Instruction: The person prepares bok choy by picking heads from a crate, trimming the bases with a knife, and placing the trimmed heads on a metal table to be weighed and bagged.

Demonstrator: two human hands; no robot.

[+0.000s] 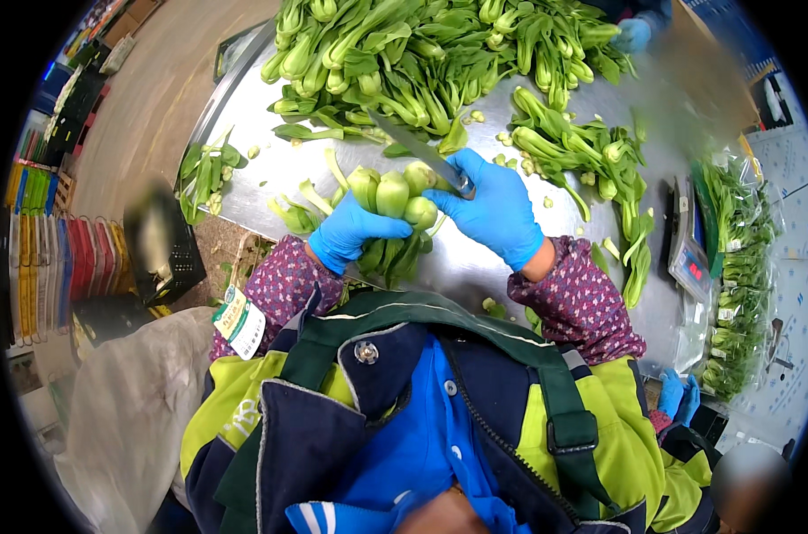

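Note:
My left hand [350,233], in a blue glove, is closed round a small bunch of bok choy [391,194]. Its pale stem ends point up and away from me, and the leaves hang down below the fingers. In my blue-gloved right hand [495,206] is a knife [420,149], gripped by the handle. The blade slants to the far left, just past the bunch. The right fingers are right beside the stem ends; whether they touch is unclear. Both hands are above a metal table [243,182]. Loose leaf stalks [319,198] lie left of the bunch.
A big bok choy heap [395,67] covers the table's far side, with more heads [591,151] at right. A scale [690,258] and bagged greens [733,303] stand farther right. Co-workers' gloved hands show at far right [633,34] and lower right [675,396]. A black crate [177,262] is left.

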